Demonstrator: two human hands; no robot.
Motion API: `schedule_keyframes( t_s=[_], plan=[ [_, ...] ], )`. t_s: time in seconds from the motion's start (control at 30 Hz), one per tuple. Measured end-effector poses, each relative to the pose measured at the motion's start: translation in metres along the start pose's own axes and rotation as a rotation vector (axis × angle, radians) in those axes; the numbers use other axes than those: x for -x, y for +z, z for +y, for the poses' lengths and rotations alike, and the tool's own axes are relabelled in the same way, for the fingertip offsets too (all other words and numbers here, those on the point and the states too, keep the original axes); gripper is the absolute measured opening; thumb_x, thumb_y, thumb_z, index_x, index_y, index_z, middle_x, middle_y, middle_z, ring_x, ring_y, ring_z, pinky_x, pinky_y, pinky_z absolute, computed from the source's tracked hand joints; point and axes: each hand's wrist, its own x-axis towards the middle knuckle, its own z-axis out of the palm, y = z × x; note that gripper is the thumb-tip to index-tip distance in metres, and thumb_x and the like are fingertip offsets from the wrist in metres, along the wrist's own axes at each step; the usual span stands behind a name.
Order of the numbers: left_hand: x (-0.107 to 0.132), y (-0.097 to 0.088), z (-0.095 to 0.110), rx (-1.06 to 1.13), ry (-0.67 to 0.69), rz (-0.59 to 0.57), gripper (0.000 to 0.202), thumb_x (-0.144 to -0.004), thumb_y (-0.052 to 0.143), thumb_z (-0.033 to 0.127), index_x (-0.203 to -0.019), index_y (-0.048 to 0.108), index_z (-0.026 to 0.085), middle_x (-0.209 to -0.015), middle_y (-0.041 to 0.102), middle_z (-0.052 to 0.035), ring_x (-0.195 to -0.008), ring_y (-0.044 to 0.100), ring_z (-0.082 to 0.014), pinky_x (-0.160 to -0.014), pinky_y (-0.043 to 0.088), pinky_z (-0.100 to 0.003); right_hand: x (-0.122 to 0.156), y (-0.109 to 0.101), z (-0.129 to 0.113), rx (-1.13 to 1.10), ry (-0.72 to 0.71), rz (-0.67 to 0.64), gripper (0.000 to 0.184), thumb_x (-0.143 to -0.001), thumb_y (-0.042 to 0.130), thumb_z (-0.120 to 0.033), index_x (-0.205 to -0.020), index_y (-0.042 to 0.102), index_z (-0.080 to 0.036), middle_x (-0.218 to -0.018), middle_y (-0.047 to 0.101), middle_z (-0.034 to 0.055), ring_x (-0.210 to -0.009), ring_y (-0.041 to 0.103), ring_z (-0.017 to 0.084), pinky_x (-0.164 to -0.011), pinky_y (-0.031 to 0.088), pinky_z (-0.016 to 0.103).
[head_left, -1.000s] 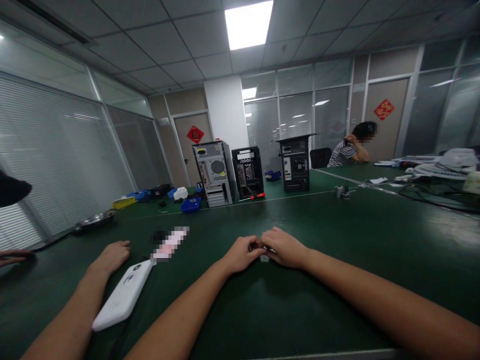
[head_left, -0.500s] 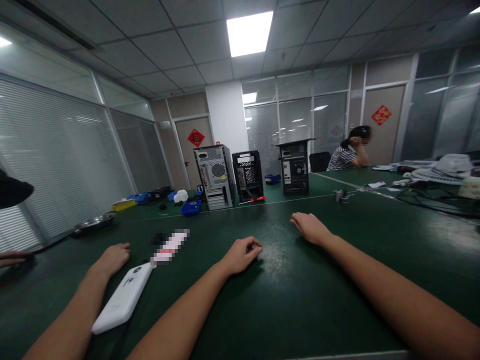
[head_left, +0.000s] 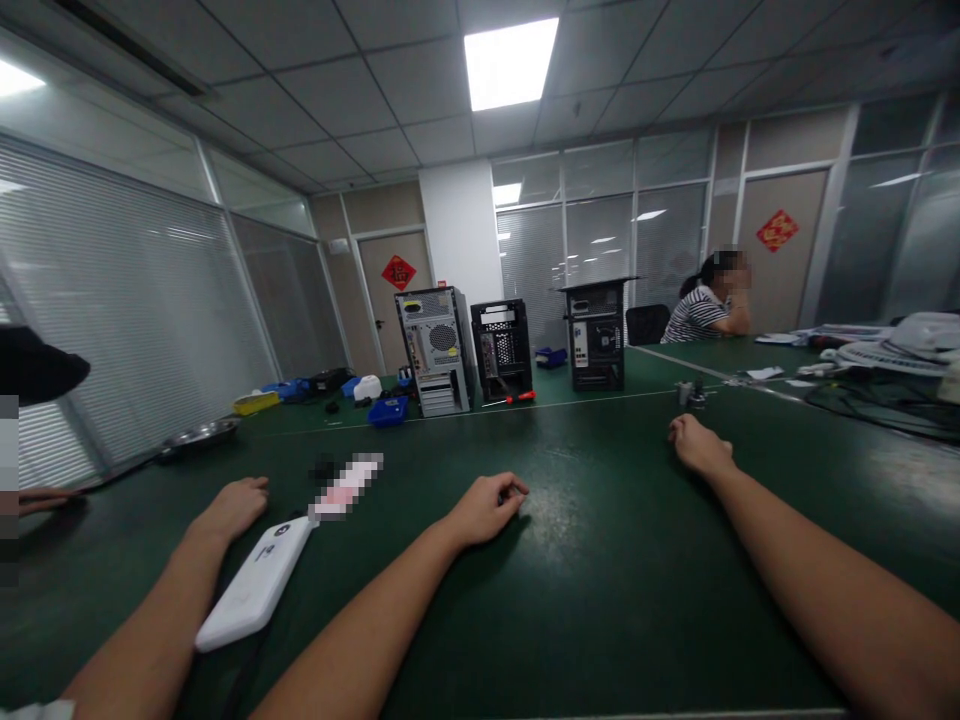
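Observation:
My left hand [head_left: 487, 506] rests on the green table [head_left: 600, 580] near its middle, fingers curled into a pinch; what they hold, if anything, is hidden. Far out to the right, my right hand [head_left: 697, 446] lies on the table with its fingers curled under, and its contents do not show. It is a short way in front of some small metal parts [head_left: 690, 392]. Another person's arm and hand [head_left: 234, 506] lie to my left, beside a white flat device [head_left: 255, 590].
Three computer cases [head_left: 439, 350] [head_left: 501, 347] [head_left: 598, 333] stand across the table, with a red screwdriver [head_left: 517, 398] and blue bins [head_left: 388, 410] near them. A metal tray [head_left: 199, 437] sits at the left. A person [head_left: 709, 305] sits at the back right; cables and gear [head_left: 892, 350] lie far right.
My two hands were together on a small object a second ago. The right hand has since slid away to the right and farther out; the left hand has stayed put, still curled.

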Motion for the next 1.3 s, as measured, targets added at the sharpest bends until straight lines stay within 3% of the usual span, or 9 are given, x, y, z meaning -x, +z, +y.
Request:
schedule_keyframes(
  t_s=[0.17, 0.37, 0.67, 0.9, 1.1, 1.3],
  plan=[
    [0.0, 0.0, -0.001, -0.005, -0.001, -0.007, 0.029, -0.092, 0.054, 0.032, -0.11, 0.069, 0.015, -0.086, 0.068, -0.0042, -0.077, 0.06, -0.0161, -0.07, 0.045, -0.025, 0.0, 0.001, 0.0, -0.121, 0.036, -0.031, 0.034, -0.098, 0.033, -0.037, -0.111, 0.06, -0.021, -0.102, 0.074, 0.0112, -0.099, 0.065, 0.029, -0.092, 0.043, 0.047],
    [0.0, -0.001, 0.001, -0.011, -0.008, -0.008, 0.028, -0.092, 0.055, 0.032, -0.109, 0.07, 0.015, -0.089, 0.069, -0.005, -0.079, 0.061, -0.0166, -0.072, 0.046, -0.025, -0.001, 0.008, -0.002, -0.167, -0.099, -0.094, 0.03, -0.099, 0.032, -0.034, -0.105, 0.058, -0.02, -0.097, 0.074, 0.0095, -0.091, 0.067, 0.022, -0.084, 0.046, 0.034],
    [0.001, -0.001, 0.001, -0.008, -0.006, -0.012, 0.028, -0.092, 0.055, 0.031, -0.109, 0.07, 0.015, -0.09, 0.07, -0.0047, -0.08, 0.062, -0.0162, -0.072, 0.046, -0.025, 0.002, 0.009, -0.008, -0.047, -0.115, -0.051, 0.034, -0.098, 0.035, -0.028, -0.114, 0.062, -0.015, -0.111, 0.07, 0.0168, -0.104, 0.065, 0.026, -0.087, 0.046, 0.036],
    [0.0, 0.0, -0.001, -0.021, -0.002, -0.01, 0.028, -0.091, 0.055, 0.031, -0.108, 0.071, 0.015, -0.09, 0.07, -0.0049, -0.08, 0.062, -0.0166, -0.072, 0.046, -0.025, 0.003, 0.004, -0.009, -0.054, -0.083, -0.015, 0.032, -0.097, 0.039, -0.029, -0.108, 0.067, -0.018, -0.113, 0.071, 0.0146, -0.105, 0.065, 0.026, -0.089, 0.048, 0.037],
    [0.001, -0.001, 0.003, -0.02, -0.012, -0.014, 0.028, -0.091, 0.056, 0.032, -0.107, 0.072, 0.015, -0.09, 0.071, -0.0055, -0.08, 0.062, -0.0171, -0.072, 0.046, -0.026, 0.005, -0.01, -0.014, -0.073, -0.141, 0.035, 0.039, -0.097, 0.039, -0.036, -0.113, 0.07, -0.019, -0.114, 0.072, 0.0119, -0.103, 0.066, 0.027, -0.089, 0.048, 0.038],
    [0.001, -0.002, 0.0, -0.041, -0.002, -0.03, 0.026, -0.092, 0.056, 0.03, -0.106, 0.073, 0.016, -0.094, 0.072, -0.0056, -0.081, 0.062, -0.0168, -0.073, 0.046, -0.025, 0.008, -0.038, -0.022, -0.009, -0.182, 0.164, 0.034, -0.09, 0.058, -0.038, -0.116, 0.075, -0.023, -0.111, 0.074, 0.01, -0.1, 0.066, 0.029, -0.09, 0.046, 0.038]
  ],
)
